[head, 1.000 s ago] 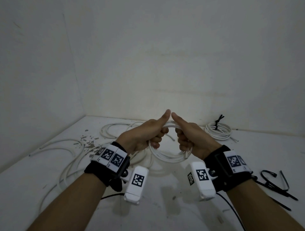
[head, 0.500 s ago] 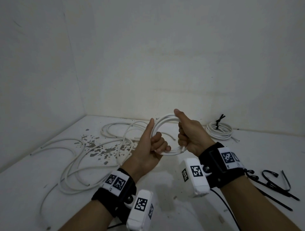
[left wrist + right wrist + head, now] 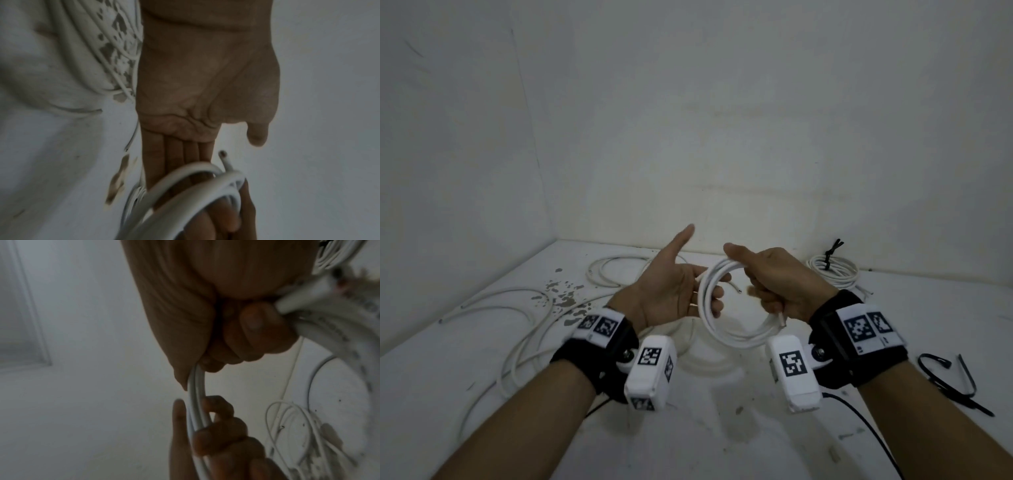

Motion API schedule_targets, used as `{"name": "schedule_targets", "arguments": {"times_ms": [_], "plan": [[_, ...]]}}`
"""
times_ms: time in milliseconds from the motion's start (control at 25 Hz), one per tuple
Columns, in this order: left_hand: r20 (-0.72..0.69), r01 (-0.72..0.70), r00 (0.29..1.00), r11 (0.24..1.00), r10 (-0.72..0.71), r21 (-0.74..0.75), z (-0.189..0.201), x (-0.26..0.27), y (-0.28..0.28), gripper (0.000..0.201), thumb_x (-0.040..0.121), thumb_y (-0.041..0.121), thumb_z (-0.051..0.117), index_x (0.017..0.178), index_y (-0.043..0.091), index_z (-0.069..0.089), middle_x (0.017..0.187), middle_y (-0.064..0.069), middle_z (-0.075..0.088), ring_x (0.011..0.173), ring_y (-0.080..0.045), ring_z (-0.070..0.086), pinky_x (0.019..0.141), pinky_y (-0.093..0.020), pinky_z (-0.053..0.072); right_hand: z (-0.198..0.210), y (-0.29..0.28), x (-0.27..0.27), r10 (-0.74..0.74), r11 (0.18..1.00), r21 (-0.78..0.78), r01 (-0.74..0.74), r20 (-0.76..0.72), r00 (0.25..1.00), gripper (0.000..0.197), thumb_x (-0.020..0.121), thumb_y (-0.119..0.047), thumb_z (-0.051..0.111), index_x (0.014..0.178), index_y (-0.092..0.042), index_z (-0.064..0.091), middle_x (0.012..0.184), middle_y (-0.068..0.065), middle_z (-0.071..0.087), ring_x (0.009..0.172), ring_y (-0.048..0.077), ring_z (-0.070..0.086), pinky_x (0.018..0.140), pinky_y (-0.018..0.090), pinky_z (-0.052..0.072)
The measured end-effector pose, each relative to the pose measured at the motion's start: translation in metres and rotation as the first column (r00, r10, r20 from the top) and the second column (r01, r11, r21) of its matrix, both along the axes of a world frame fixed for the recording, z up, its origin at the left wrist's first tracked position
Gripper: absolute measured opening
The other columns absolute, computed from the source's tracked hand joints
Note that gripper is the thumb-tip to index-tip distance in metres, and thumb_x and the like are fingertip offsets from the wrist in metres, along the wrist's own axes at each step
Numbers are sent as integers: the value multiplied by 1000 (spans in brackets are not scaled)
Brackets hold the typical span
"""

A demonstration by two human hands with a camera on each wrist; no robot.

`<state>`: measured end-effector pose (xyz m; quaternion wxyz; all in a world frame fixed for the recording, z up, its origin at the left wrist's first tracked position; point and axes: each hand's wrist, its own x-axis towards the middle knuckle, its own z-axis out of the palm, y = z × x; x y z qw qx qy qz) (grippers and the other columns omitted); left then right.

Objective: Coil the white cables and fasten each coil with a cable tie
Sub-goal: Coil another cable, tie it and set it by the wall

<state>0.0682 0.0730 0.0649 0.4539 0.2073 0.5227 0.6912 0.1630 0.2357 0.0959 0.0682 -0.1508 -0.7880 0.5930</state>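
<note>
A small coil of white cable hangs between my hands above the white table. My right hand grips its right side in a fist, with one cut end poking out below the fist. My left hand is palm up with the thumb raised off the coil; its fingers pass behind the left side. In the right wrist view those fingers curl round the strands. A second cut end sticks out beside the left fingers.
A finished coil with a black tie lies at the back right. Several loose black cable ties lie at the right. Loose white cables sprawl over the left of the table near a stained patch. Walls close in left and behind.
Both hands held the coil's top with thumbs together. My left hand then swung under to the coil's left side, and its thumb has now lifted away. The right hand keeps its grip.
</note>
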Motion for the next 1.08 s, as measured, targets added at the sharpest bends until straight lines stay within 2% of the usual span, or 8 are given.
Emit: {"name": "schedule_targets", "arguments": {"times_ms": [120, 200, 320, 440, 600, 840, 960, 1080], "plan": [[-169, 46, 983, 986, -74, -162, 15, 7, 15, 76, 87, 78, 36, 67, 8, 56, 43, 1, 41, 35, -13, 37, 47, -25, 41, -3, -7, -4, 43, 992, 117, -47, 36, 998, 55, 92, -65, 53, 73, -14, 48, 50, -2, 23, 39, 13, 20, 41, 20, 19], [-196, 0, 980, 987, -32, -160, 13, 12, 23, 74, 89, 78, 30, 67, 12, 53, 45, 6, 27, 38, -8, 21, 42, -22, 31, -3, -5, -7, -11, 997, 75, 8, 39, 999, 60, 95, -68, 41, 70, -14, 47, 49, -3, 27, 41, 13, 23, 42, 21, 20], [-404, -112, 913, 989, 64, -97, 1, 15, 23, 62, 100, 60, 31, 91, 8, 65, 60, -2, 51, 50, -13, 49, 56, -25, 45, 1, 10, -4, -138, 989, -53, 141, 60, 989, 65, 99, -65, 31, 65, -12, 48, 49, -2, 32, 42, 16, 30, 43, 22, 20], [-483, -94, 875, 988, 25, -119, -2, 9, 6, 38, 104, 36, 44, 111, 9, 70, 103, -6, 75, 96, -20, 71, 84, -30, 57, 3, 21, 4, -188, 981, -44, 190, 43, 981, 64, 103, -59, 27, 66, -11, 47, 48, -2, 29, 31, 12, 30, 43, 23, 21], [-540, -184, 839, 971, 73, -154, 0, 3, -4, 19, 94, 21, 64, 101, 9, 76, 94, -5, 77, 88, -14, 72, 77, -25, 57, 1, 23, 8, -189, 982, -22, 190, 10, 982, 62, 104, -57, 28, 69, -10, 46, 49, -1, 28, 26, 9, 35, 46, 25, 21], [-570, -415, 755, 909, 324, -33, 2, 6, 0, 18, 95, 21, 63, 94, 6, 74, 92, -6, 74, 83, -19, 74, 76, -35, 60, -8, 19, 2, -171, 982, 71, 173, -33, 985, 60, 104, -57, 29, 73, -8, 49, 32, -13, 35, 28, 7, 26, 39, 19, 22], [-594, -338, 780, 932, 198, -133, -2, 7, -7, 22, 93, 28, 65, 97, 9, 75, 97, -4, 76, 91, -16, 73, 84, -36, 59, -8, 19, 4, -146, 983, 109, 148, -30, 989, 58, 105, -54, 29, 73, -9, 47, 29, -14, 37, 27, 6, 27, 38, 18, 22], [-560, -312, 809, 937, 175, -158, 1, 3, -9, 47, 81, 54, 68, 110, 17, 72, 108, 2, 75, 99, -13, 71, 90, -35, 57, -11, 18, 3, -98, 982, 160, 99, -15, 995, 58, 105, -54, 29, 70, -10, 45, 33, -12, 39, 30, 9, 25, 40, 18, 21]]}}
